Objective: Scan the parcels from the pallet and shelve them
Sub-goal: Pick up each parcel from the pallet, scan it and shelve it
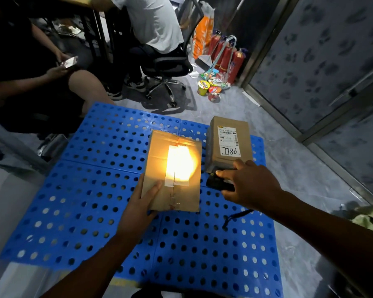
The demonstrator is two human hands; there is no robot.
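Observation:
A brown cardboard parcel lies on the blue perforated pallet, and a bright yellow light glares on the label on its top. My left hand grips its near left corner, thumb on the top face. My right hand holds a black handheld scanner just right of that parcel, thumb on top; a black cord hangs below my wrist. A second, smaller parcel with a white label marked 7786 stands on the pallet right behind the scanner.
Two people sit beyond the pallet at the upper left, one on a wheeled office chair. Red fire extinguishers, an orange bag and noodle cups crowd the far floor. Glass door panels run along the right.

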